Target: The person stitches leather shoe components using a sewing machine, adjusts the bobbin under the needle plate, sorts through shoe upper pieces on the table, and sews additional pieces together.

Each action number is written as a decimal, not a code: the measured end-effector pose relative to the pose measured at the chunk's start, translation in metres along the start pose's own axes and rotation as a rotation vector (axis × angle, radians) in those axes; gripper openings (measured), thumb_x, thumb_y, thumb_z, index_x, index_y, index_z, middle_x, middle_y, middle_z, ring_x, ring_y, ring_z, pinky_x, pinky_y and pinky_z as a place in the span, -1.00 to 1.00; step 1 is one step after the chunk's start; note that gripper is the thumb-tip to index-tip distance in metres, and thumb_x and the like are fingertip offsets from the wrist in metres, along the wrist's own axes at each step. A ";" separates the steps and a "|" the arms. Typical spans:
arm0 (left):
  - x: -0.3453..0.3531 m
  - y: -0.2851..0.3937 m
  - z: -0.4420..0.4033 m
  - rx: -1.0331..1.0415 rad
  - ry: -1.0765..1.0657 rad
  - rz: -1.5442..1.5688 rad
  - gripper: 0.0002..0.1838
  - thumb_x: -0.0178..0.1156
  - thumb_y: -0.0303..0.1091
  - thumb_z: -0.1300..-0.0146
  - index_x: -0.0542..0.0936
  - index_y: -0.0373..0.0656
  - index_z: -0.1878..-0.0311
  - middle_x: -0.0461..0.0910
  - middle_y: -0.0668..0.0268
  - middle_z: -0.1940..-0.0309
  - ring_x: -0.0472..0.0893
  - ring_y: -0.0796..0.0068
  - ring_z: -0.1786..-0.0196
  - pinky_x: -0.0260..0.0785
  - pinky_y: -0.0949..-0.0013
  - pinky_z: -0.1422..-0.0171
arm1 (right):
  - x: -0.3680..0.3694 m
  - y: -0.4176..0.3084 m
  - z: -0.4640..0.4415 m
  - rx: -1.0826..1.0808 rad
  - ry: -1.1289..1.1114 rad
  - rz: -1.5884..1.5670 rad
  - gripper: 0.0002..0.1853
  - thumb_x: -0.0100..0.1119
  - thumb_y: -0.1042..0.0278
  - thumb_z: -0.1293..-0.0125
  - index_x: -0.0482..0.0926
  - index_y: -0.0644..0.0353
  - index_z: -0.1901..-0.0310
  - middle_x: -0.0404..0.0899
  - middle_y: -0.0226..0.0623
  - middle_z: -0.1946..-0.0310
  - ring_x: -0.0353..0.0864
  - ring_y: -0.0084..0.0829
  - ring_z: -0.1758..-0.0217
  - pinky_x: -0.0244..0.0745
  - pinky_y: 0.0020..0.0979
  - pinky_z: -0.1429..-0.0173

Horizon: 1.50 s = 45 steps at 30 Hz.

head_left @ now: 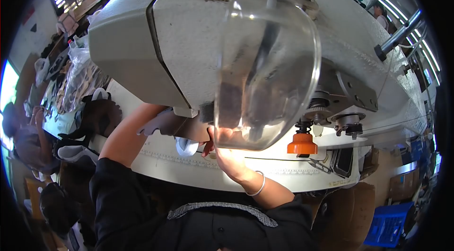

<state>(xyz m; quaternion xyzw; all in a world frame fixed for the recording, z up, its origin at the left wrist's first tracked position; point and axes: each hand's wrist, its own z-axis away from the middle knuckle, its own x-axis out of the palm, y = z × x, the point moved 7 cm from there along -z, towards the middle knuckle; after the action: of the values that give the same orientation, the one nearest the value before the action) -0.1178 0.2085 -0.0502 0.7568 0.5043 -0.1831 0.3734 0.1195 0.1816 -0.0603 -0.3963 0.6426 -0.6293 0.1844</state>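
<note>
A dark brown fabric piece [177, 125] with a scalloped edge lies under the head of a sewing machine [189, 38]. A pale grey-white part [186, 147] shows below it. At the right end of the dark piece is my right hand [228, 157], its fingers bent in at the edge and partly seen through the clear plastic guard [269, 71]. A bracelet [259, 184] circles that wrist. My left forearm [125, 137] reaches in from the left, and the machine head and dark piece hide the left hand, so its fingers cannot be made out.
An orange knob [302, 144] hangs under the machine arm at right. Thread snips [319, 165] and a dark phone-like object [341, 162] lie on the white table [265, 180]. Dark cut pieces [97, 118] are heaped at left. Another person [28, 133] sits beyond them.
</note>
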 end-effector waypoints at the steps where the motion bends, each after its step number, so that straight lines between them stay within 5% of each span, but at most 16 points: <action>1: -0.001 0.000 0.000 0.001 -0.002 -0.001 -0.71 0.36 -0.42 -0.07 0.64 -0.21 0.09 0.69 0.09 0.22 0.68 0.06 0.17 0.51 0.13 0.09 | 0.001 -0.004 -0.001 -0.028 0.016 0.073 -0.76 0.08 0.32 -0.51 0.59 0.30 0.28 0.63 -0.32 0.52 0.63 -0.57 0.48 0.51 -0.51 0.41; 6: -0.006 0.000 0.003 -0.006 -0.008 -0.010 -0.71 0.35 -0.43 -0.08 0.64 -0.21 0.09 0.68 0.08 0.23 0.68 0.05 0.17 0.51 0.13 0.10 | 0.002 -0.005 -0.007 -0.321 0.037 0.512 -0.72 0.03 0.30 -0.54 0.57 0.33 0.27 0.62 -0.36 0.57 0.59 -0.59 0.48 0.51 -0.46 0.37; 12: -0.011 0.002 0.004 -0.002 -0.024 -0.024 -0.72 0.34 -0.44 -0.09 0.63 -0.22 0.09 0.68 0.07 0.24 0.68 0.04 0.18 0.51 0.12 0.10 | 0.000 -0.003 -0.007 -0.289 0.131 0.156 -0.88 0.19 0.46 -0.42 0.65 0.32 0.23 0.66 -0.35 0.46 0.63 -0.60 0.50 0.54 -0.57 0.41; 17: -0.008 0.002 0.000 0.007 -0.034 -0.042 -0.72 0.33 -0.44 -0.10 0.62 -0.23 0.09 0.68 0.07 0.25 0.68 0.03 0.18 0.51 0.12 0.10 | -0.002 -0.009 -0.004 -0.447 0.123 0.293 -0.87 0.26 0.48 -0.37 0.68 0.36 0.14 0.69 -0.34 0.48 0.65 -0.61 0.52 0.56 -0.55 0.44; 22: -0.001 0.003 -0.006 0.020 -0.040 -0.084 -0.73 0.32 -0.45 -0.11 0.61 -0.23 0.09 0.67 0.06 0.25 0.67 0.02 0.19 0.50 0.11 0.11 | -0.005 0.014 -0.011 -0.346 0.099 -0.024 -0.89 0.16 0.60 -0.36 0.65 0.39 0.14 0.67 -0.30 0.47 0.66 -0.58 0.47 0.57 -0.54 0.41; 29: -0.001 0.006 -0.005 0.064 -0.032 -0.197 -0.74 0.30 -0.46 -0.13 0.60 -0.24 0.09 0.67 0.05 0.26 0.67 0.00 0.19 0.50 0.11 0.11 | -0.007 0.002 -0.008 -0.322 0.046 0.176 -0.80 0.08 0.46 -0.49 0.64 0.35 0.26 0.63 -0.37 0.57 0.60 -0.62 0.55 0.50 -0.58 0.41; 33: -0.044 0.015 0.020 0.141 0.000 -0.346 -0.74 0.29 -0.47 -0.13 0.59 -0.24 0.08 0.67 0.04 0.27 0.67 0.00 0.20 0.50 0.10 0.12 | 0.000 0.000 -0.013 -0.422 0.043 0.385 -0.68 0.18 0.38 -0.43 0.61 0.32 0.52 0.62 -0.27 0.66 0.58 -0.54 0.63 0.43 -0.51 0.50; 38: -0.099 0.051 0.045 -0.150 0.147 -0.130 -0.45 0.16 -0.58 -0.24 0.22 -0.19 -0.27 0.64 0.01 0.23 0.66 -0.04 0.12 0.49 0.11 0.03 | 0.020 0.030 -0.008 -0.185 -0.094 0.401 -0.68 0.15 0.27 -0.45 0.63 0.29 0.43 0.62 -0.24 0.68 0.68 -0.44 0.62 0.43 -0.43 0.54; 41: -0.118 0.086 0.047 0.031 0.244 -0.221 -0.50 0.15 -0.58 -0.24 0.27 -0.18 -0.24 0.60 -0.01 0.10 0.65 -0.05 0.05 0.47 0.15 -0.01 | 0.029 0.036 0.000 -0.163 -0.154 0.418 -0.69 0.15 0.25 -0.46 0.65 0.29 0.38 0.65 -0.25 0.65 0.69 -0.45 0.60 0.47 -0.45 0.52; 45: -0.125 0.077 0.062 -0.055 0.181 -0.142 -0.51 0.12 -0.59 -0.26 0.28 -0.14 -0.23 0.56 0.01 -0.01 0.63 -0.07 -0.02 0.45 0.17 -0.08 | 0.039 0.032 0.006 -0.113 -0.230 0.452 -0.71 0.13 0.27 -0.47 0.66 0.31 0.32 0.70 -0.25 0.56 0.70 -0.48 0.56 0.51 -0.48 0.48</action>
<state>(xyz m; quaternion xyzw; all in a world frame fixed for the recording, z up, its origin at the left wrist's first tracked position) -0.0951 0.0671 0.0203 0.7219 0.5933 -0.1261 0.3331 0.0912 0.1455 -0.0811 -0.3211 0.7239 -0.4859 0.3698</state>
